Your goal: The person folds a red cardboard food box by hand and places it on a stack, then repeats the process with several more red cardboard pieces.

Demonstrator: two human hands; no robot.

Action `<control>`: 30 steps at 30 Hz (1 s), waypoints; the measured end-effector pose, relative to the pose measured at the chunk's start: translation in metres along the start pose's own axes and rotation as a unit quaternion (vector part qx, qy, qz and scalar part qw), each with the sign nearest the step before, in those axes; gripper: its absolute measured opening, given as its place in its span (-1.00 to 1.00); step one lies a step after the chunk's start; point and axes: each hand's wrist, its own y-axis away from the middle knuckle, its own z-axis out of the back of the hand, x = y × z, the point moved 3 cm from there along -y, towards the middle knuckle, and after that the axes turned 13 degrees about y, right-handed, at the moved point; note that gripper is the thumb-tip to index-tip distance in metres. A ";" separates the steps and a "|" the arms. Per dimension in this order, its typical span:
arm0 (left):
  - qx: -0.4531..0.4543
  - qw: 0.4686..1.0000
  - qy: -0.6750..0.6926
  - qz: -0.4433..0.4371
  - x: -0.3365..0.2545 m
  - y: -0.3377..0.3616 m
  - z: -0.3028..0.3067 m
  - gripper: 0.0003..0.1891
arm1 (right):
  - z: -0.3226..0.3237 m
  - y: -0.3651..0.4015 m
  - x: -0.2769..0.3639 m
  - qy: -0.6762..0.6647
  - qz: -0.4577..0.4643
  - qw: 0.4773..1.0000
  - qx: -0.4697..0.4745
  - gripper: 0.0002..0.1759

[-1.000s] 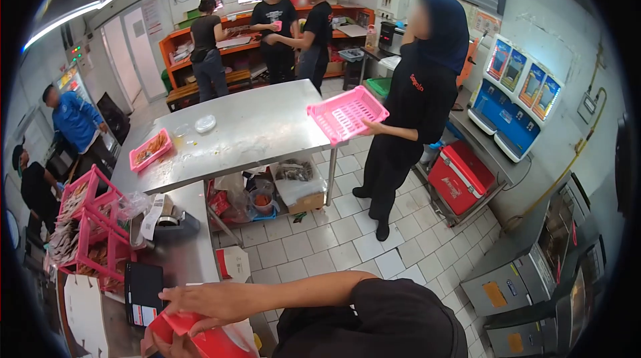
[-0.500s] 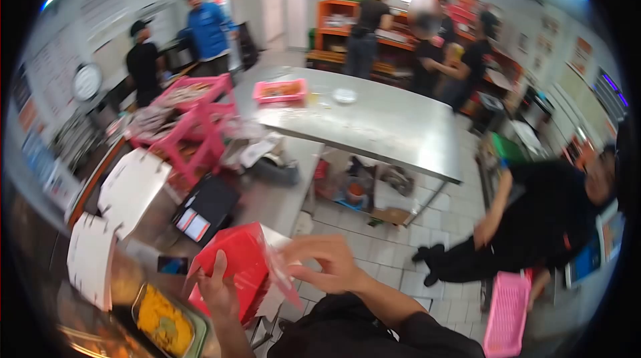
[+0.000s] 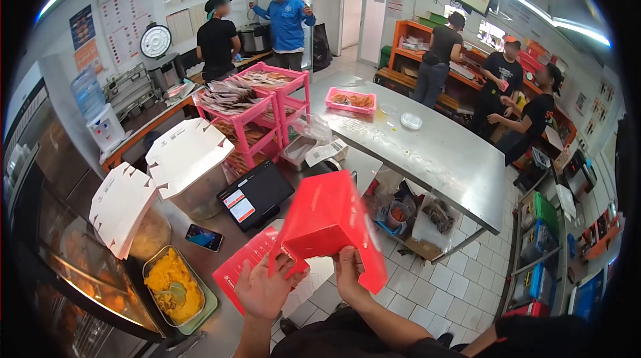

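Note:
A red cardboard box [image 3: 322, 208], partly folded into shape with flaps hanging loose, is held up in front of me over the counter edge. My right hand [image 3: 350, 278] grips its lower edge, thumb on the near side. My left hand [image 3: 267, 288] is palm up with fingers spread, its fingertips against the box's left flap. Below and to the left lies a flat red printed sheet [image 3: 234, 274] on the counter. A black tablet [image 3: 257, 192] stands just behind it, and a phone [image 3: 203, 238] rests to its left.
A tray of yellow food [image 3: 175, 288] and stacked white cartons [image 3: 187, 156] are at left. Pink crates [image 3: 250, 108] of skewers stand behind. A steel table [image 3: 434, 154] holds a pink tray [image 3: 350, 100]. Several people are farther back; a dark sleeve [image 3: 541, 328] is at lower right.
The view has swung left. The red box has been turned and spread into a more box-like shape. My right hand has moved from its side flap to its lower edge; my left fingers have spread.

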 end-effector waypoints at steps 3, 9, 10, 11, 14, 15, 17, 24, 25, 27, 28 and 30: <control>0.006 0.999 0.008 0.033 0.002 -0.006 0.047 -0.75 | -0.013 0.006 0.019 0.020 0.032 0.997 -0.060 -0.56; -0.165 0.963 -0.205 -0.049 0.013 -0.008 0.046 -0.84 | -0.011 0.017 -0.009 0.235 -0.036 0.964 0.115 -0.52; -0.224 0.921 -0.309 -0.079 0.008 -0.008 0.042 -0.82 | -0.011 0.016 -0.019 0.263 -0.059 0.953 0.136 -0.53; -0.224 0.921 -0.308 -0.081 0.007 -0.007 0.044 -0.82 | -0.017 0.020 -0.022 0.139 0.036 0.990 0.013 -0.53; -0.138 0.942 -0.304 -0.020 0.012 -0.009 0.063 -0.74 | -0.023 0.018 -0.048 -0.013 0.012 0.995 0.098 -0.53; -0.082 0.987 -0.133 0.041 0.021 -0.010 0.075 -0.70 | -0.022 0.023 -0.050 0.002 -0.020 0.994 0.111 -0.54; 0.010 0.996 0.032 0.080 0.031 -0.015 0.094 -0.64 | -0.018 0.026 -0.056 0.019 -0.027 0.991 0.129 -0.56; 0.031 0.632 -0.725 -0.271 0.025 -0.004 0.022 -0.19 | 0.023 -0.007 0.041 0.362 0.006 0.924 0.126 -0.74; 0.166 0.548 -0.773 -0.272 0.032 -0.007 0.025 -0.04 | 0.022 -0.005 0.038 0.362 0.004 0.924 0.127 -0.74; 0.312 0.521 -0.753 -0.254 0.041 -0.005 0.033 0.04 | 0.014 0.007 0.042 0.268 0.217 0.924 0.164 -0.80; 0.311 0.522 -0.753 -0.254 0.038 -0.005 0.026 0.04 | 0.019 0.003 0.050 0.269 0.217 0.924 0.165 -0.80; 0.249 0.555 -0.768 -0.201 0.023 -0.006 0.018 -0.09 | 0.033 -0.013 0.068 0.277 0.132 0.915 0.263 -0.71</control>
